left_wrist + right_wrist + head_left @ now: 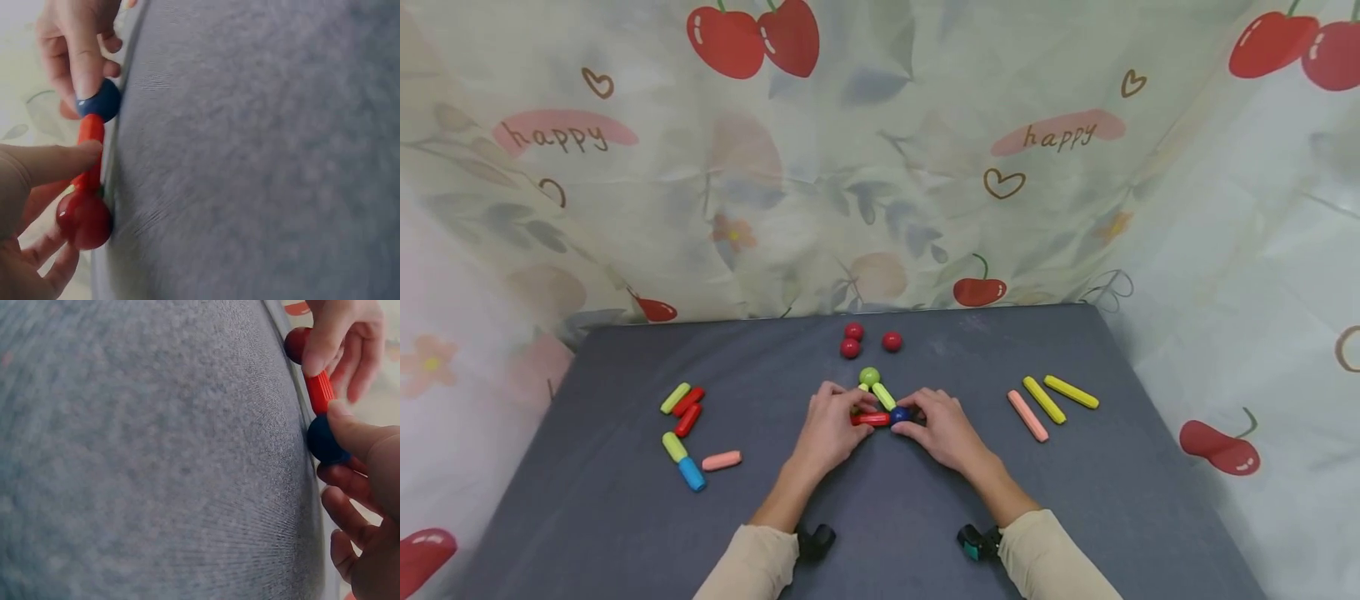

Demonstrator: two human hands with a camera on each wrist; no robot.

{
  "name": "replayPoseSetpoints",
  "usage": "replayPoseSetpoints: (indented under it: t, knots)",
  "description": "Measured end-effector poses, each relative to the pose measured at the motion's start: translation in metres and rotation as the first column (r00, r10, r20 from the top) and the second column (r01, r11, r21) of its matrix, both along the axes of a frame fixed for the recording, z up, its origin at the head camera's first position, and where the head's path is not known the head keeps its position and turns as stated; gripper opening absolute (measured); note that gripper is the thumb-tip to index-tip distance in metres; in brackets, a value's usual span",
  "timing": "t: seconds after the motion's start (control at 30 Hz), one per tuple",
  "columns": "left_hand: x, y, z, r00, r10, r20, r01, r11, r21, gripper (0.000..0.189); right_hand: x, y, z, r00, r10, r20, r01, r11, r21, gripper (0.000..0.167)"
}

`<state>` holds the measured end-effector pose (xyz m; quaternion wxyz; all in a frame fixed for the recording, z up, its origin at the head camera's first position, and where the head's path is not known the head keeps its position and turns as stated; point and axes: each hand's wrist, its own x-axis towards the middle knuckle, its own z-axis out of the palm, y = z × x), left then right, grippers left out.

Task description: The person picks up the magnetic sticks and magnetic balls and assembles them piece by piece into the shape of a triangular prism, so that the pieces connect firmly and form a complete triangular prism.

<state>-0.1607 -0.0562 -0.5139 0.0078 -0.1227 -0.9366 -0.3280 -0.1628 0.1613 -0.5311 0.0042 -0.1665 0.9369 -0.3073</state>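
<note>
Centre of the head frame, one red stick [872,419], held low over or on the grey tabletop [895,533], I cannot tell which; the left hand [835,425] pinches it between thumb and curled fingers. At the stick's right end, one blue ball [900,415], which the right hand [951,429] grips with thumb and fingers closed about it. At its other end, as I see through the left wrist view, one red ball [90,222]. Just above the blue ball, one light green stick [884,396] slanting up to one green ball [869,377]; a second light green stick shows only in part by the left fingers. Upper middle of the table, three loose red balls [853,331]. Left of the frame, I count two short red sticks [688,419], two pale green sticks [675,397], one blue stick [692,474] end to end with the lower pale green one, and one short pink stick [722,460]. Right of the frame, one long pink stick [1027,416] and two yellow sticks [1044,400]. Backdrop: a printed curtain [880,125] with cherries and hearts; I read "happy" twice, upper left and upper right, each in brown script over a pink smear.
</note>
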Motion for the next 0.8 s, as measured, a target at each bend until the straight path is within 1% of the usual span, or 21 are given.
replayPoseSetpoints:
  t: [0.13,0.23,0.3,0.4,0.47,0.53,0.6,0.67,0.73,0.77,0.8]
  knots:
    - [0.005,-0.013,0.004,0.998,0.044,0.054,-0.047,0.997,0.056,0.046,0.000,-0.001,0.000,1.000,-0.004,0.008,0.004,1.000,-0.006,0.035]
    - [0.009,-0.032,0.008,0.993,0.086,0.081,-0.094,0.991,0.092,0.053,0.000,0.000,0.000,1.000,-0.008,0.015,0.008,1.000,-0.007,0.036]
    - [0.013,-0.050,0.011,0.989,0.116,0.091,-0.127,0.985,0.121,0.056,0.000,0.000,-0.001,1.000,-0.011,0.017,0.011,1.000,-0.008,0.036]
    - [0.020,-0.085,0.015,0.982,0.157,0.103,-0.172,0.971,0.163,0.059,0.000,0.000,-0.001,1.000,-0.014,0.019,0.015,1.000,-0.012,0.036]
    - [0.026,-0.109,0.018,0.977,0.181,0.110,-0.198,0.966,0.164,0.061,0.000,-0.001,0.000,1.000,-0.020,0.017,0.020,1.000,-0.015,0.036]
    - [0.033,-0.133,0.019,0.970,0.202,0.137,-0.224,0.960,0.170,0.061,0.000,-0.001,0.000,1.000,-0.026,0.018,0.026,1.000,-0.018,0.036]
    - [0.039,-0.153,0.019,0.956,0.241,0.168,-0.267,0.952,0.150,0.062,0.000,0.000,0.000,0.999,-0.031,0.020,0.031,0.999,-0.018,0.036]
    - [0.045,-0.169,0.018,0.933,0.291,0.214,-0.320,0.940,0.117,0.066,0.001,0.000,0.000,0.999,-0.030,0.024,0.031,0.999,-0.020,0.036]
    - [0.050,-0.180,0.015,0.906,0.345,0.247,-0.369,0.928,0.056,0.071,0.001,-0.001,0.001,0.999,-0.028,0.027,0.029,0.999,-0.018,0.036]
    - [0.053,-0.185,0.014,0.894,0.368,0.257,-0.386,0.922,0.024,0.074,0.001,-0.001,0.001,0.999,-0.026,0.028,0.027,0.999,-0.018,0.036]
    - [0.055,-0.188,0.012,0.885,0.382,0.264,-0.395,0.919,-0.005,0.075,0.001,-0.001,0.001,0.999,-0.025,0.029,0.025,1.000,-0.018,0.036]
